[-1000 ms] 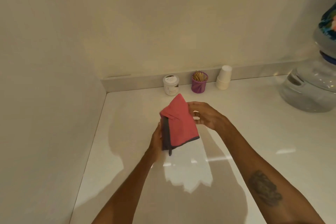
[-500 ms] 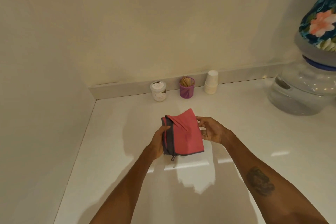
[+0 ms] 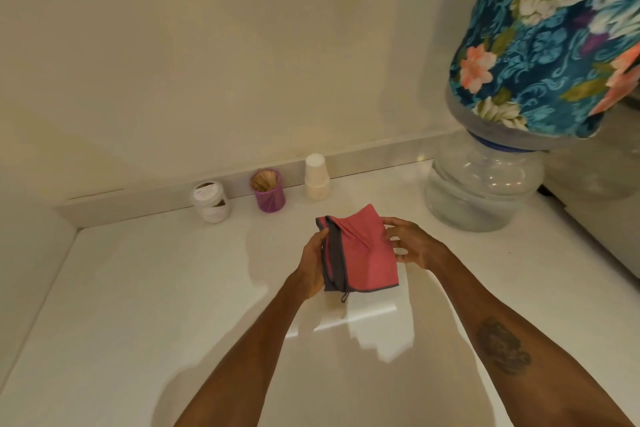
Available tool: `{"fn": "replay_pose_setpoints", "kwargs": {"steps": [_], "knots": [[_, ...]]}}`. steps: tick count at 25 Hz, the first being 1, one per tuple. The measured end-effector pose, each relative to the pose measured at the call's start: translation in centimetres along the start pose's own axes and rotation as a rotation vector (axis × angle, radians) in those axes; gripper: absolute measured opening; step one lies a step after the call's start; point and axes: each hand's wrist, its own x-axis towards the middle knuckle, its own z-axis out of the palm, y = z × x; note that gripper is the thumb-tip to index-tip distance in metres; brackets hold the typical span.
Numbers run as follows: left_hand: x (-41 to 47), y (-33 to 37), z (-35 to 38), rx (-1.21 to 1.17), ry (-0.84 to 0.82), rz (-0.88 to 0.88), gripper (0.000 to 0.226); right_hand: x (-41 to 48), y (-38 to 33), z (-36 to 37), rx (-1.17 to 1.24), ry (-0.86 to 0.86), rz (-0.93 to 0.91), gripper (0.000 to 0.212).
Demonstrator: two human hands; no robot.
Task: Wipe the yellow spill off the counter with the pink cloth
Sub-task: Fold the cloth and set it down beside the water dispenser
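I count: one pink cloth (image 3: pixel 367 250); two hands; one white jar (image 3: pixel 210 202); one purple cup (image 3: pixel 268 190) of sticks; one stack of paper cups (image 3: pixel 316 177); one water bottle (image 3: pixel 485 184), floral cover (image 3: pixel 547 45).

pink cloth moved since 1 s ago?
Yes: the pink cloth shifted right. It sat below-left of the purple cup; now it sits below-right of it.

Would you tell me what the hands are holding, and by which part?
The folded pink cloth: the left hand grips its grey-trimmed left edge, the right hand its right edge.
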Motion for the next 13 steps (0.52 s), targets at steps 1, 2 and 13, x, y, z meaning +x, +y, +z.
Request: {"fn": "replay_pose_setpoints", "kwargs": {"steps": [1,2,13], "knots": [[0.8,-0.3,1.8,-0.008,-0.013,0.004,0.037,0.2,-0.2,-1.4,-0.005,0.054,-0.019,0.044],[1.6,-0.6,3.3,-0.023,-0.027,0.004,0.040,0.6,-0.2,-2.7,-0.001,0.103,-0.034,0.045],[7.6,-0.1,10.3,0.483,0.201,0.170,0.046,4.5,0.4,-6.9,-0.277,0.455,-0.207,0.050]]}}
